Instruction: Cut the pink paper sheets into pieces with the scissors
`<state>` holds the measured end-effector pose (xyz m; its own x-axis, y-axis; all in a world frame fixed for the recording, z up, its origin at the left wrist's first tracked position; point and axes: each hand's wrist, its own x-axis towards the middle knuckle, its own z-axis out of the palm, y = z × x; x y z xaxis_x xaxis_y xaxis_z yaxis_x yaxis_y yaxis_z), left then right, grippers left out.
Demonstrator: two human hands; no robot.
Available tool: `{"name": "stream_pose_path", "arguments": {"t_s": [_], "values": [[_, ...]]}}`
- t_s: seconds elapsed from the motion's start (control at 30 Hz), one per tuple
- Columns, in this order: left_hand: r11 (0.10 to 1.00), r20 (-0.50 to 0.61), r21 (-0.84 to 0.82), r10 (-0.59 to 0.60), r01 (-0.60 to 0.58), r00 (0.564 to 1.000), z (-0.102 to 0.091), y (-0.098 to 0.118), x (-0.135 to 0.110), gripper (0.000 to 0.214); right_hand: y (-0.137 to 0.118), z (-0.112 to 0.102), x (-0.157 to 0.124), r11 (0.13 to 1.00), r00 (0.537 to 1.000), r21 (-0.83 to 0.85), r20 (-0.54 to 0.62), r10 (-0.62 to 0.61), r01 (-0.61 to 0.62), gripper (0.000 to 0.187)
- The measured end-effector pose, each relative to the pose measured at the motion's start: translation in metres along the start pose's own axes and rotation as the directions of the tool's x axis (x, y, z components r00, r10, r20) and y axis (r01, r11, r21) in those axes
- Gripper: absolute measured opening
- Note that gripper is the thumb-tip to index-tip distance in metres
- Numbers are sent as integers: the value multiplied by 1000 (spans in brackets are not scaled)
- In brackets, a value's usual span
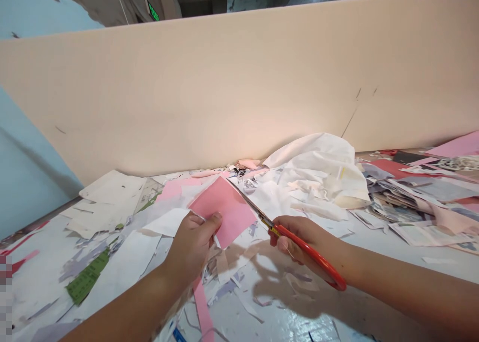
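My left hand pinches the lower left edge of a pink sheet of paper, thumb on top. The sheet is raised above the table with one corner pointing away from me. In my right hand is a pair of scissors with red handles, my fingers wrapped around them. The blades reach up and to the left along the sheet's right edge. Whether the paper lies between the blades I cannot tell.
Paper scraps litter the white table. A crumpled white bag lies against the beige partition. Stacked paper offcuts are at right, a green strip and white sheets at left. A pink strip lies near me.
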<state>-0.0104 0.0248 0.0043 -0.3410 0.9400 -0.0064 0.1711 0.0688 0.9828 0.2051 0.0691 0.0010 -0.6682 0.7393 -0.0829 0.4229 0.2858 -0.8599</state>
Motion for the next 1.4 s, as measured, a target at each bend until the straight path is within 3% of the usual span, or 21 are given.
{"name": "stream_pose_path", "arguments": {"t_s": [0.63,0.93,1.17,1.4], "values": [[995,-4,-94,-27,26,1000,0,-1,4,51,-4,2,1,998,999,51,-18,33,-32,22],[935,-42,-345,-105,85,994,4,0,4,41,-7,2,0,996,997,44,13,83,-83,20],[859,15,-505,-91,86,996,6,3,4,39,-18,0,-2,993,994,-60,-3,105,-105,16],[876,65,-463,-120,136,991,6,6,3,40,-12,1,-2,998,999,-31,-18,51,-52,22]]}}
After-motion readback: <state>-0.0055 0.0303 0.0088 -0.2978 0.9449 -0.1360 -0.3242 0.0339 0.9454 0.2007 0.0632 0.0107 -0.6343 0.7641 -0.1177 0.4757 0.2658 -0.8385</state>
